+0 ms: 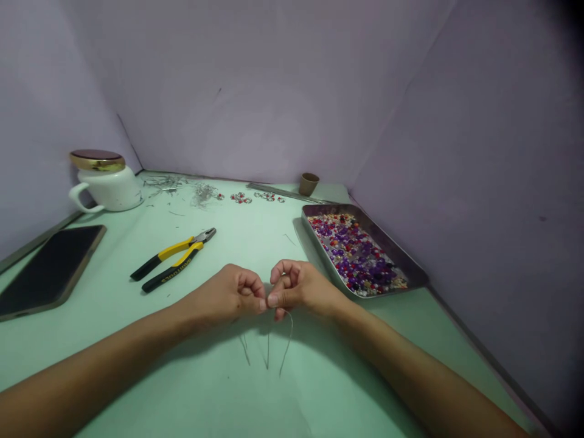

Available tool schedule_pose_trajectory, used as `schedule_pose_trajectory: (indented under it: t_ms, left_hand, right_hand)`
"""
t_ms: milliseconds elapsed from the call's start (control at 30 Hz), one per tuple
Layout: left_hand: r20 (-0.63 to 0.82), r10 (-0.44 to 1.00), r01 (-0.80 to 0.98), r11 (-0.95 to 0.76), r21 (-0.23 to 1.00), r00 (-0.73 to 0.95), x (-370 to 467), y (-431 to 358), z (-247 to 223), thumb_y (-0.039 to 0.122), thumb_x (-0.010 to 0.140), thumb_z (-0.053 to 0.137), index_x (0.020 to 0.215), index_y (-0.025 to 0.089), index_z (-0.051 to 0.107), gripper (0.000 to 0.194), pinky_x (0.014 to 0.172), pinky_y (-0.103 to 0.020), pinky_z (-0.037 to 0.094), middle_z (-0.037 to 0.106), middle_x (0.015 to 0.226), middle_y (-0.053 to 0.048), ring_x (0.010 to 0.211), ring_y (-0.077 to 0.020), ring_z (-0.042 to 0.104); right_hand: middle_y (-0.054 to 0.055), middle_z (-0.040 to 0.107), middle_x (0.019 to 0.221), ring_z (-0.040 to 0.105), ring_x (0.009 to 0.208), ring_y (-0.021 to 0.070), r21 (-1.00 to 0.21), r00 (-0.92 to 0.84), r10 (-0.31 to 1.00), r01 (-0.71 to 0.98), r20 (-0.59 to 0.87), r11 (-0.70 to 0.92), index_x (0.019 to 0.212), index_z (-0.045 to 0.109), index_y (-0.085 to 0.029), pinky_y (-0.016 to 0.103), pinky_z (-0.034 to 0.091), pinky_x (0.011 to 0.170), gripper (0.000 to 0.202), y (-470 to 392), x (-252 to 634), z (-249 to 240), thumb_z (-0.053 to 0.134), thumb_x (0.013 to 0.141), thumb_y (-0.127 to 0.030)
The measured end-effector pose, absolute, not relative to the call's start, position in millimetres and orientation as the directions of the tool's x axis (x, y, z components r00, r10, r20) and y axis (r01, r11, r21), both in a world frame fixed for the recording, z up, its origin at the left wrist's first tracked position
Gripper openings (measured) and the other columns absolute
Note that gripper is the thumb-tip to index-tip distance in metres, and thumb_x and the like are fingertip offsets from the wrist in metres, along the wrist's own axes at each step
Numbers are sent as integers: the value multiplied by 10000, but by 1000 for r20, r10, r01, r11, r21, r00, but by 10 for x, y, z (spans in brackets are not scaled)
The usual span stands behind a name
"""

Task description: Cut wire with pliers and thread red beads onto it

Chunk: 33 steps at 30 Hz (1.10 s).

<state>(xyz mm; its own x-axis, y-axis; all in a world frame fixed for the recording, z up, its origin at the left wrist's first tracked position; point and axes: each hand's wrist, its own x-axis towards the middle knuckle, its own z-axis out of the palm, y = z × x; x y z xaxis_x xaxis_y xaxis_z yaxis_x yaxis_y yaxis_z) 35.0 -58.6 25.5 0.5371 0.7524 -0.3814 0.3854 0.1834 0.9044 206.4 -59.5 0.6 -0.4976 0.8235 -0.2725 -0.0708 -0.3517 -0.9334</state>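
My left hand (pixel 244 294) and my right hand (pixel 296 288) meet fingertip to fingertip over the middle of the green table. Both are closed in a pinch on a thin wire (pixel 290 334), whose bent end curves down from under my right fingers. More thin strands hang or lie below the hands; whether they are the same piece I cannot tell. Whatever else sits between the fingertips is hidden. Left of my hands lie yellow and black pliers (pixel 176 258), jaws pointing away to the right. A metal tray (pixel 326 261) of purple, red and pale beads stands right of my right hand.
A phone (pixel 50 267) and a white mug (pixel 109 188) with a gold-rimmed lid are at the left. Along the back lie tangled wire bits (pixel 203 193), small red-beaded pieces (pixel 241 198), straight wires (pixel 283 191) and a small brown cup (pixel 309 184). Walls enclose the table's back and sides.
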Motion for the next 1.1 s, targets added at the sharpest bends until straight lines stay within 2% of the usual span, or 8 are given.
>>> schedule_pose_trajectory:
  t_ms: [200, 333, 567, 767, 900, 1000, 1100]
  left_hand:
    - [-430, 796, 457, 221, 862, 427, 385, -598, 204, 218, 597, 564, 560, 151, 529, 84, 388, -198, 170, 353, 379, 97, 372, -45, 242]
    - [-431, 813, 384, 281, 879, 393, 397, -615, 177, 195, 582, 558, 565, 153, 540, 49, 389, -203, 152, 338, 378, 101, 370, -41, 223]
    - [-410, 847, 401, 264, 877, 338, 393, -641, 197, 187, 612, 515, 570, 156, 540, 58, 392, -208, 118, 309, 352, 103, 365, -45, 203]
    - [-389, 849, 414, 230, 881, 356, 388, -589, 202, 216, 623, 532, 592, 154, 543, 70, 384, -192, 131, 319, 356, 103, 365, -44, 209]
    - [-414, 824, 340, 290, 895, 386, 367, -551, 168, 227, 611, 556, 593, 166, 510, 78, 367, -184, 142, 292, 355, 111, 350, -42, 208]
    - [-401, 842, 313, 296, 902, 361, 365, -555, 159, 220, 599, 571, 643, 165, 532, 80, 365, -186, 137, 275, 349, 122, 343, -38, 186]
    - [-364, 870, 357, 242, 902, 331, 380, -587, 164, 219, 604, 571, 630, 146, 565, 78, 385, -190, 147, 333, 358, 104, 360, -39, 216]
  right_hand:
    - [-56, 590, 448, 555, 378, 109, -941, -445, 852, -60, -275, -334, 714, 451, -180, 206, 416, 406, 425, -597, 2028, -36, 783, 470, -282]
    - [-57, 583, 447, 552, 388, 109, -952, -414, 876, -60, -249, -299, 715, 446, -185, 208, 416, 413, 419, -608, 2010, -31, 780, 478, -275]
    - [-35, 606, 586, 565, 488, 104, -960, -411, 893, -120, -185, -254, 751, 485, -195, 245, 453, 520, 360, -647, 2019, 29, 752, 510, -185]
    - [-39, 589, 578, 519, 460, 97, -957, -312, 924, -115, -221, -268, 781, 485, -193, 232, 450, 439, 379, -670, 1984, 29, 740, 501, -172]
    - [-34, 597, 602, 492, 436, 77, -969, -268, 943, -92, -199, -231, 777, 482, -187, 181, 379, 367, 332, -684, 1966, 5, 701, 532, -141]
    - [-34, 596, 592, 488, 436, 70, -969, -260, 946, -104, -192, -225, 761, 481, -186, 173, 365, 372, 321, -689, 1964, -3, 698, 531, -127]
    - [-31, 588, 550, 508, 454, 84, -965, -262, 942, -99, -211, -244, 747, 505, -180, 192, 391, 408, 316, -680, 1961, 0, 720, 517, -148]
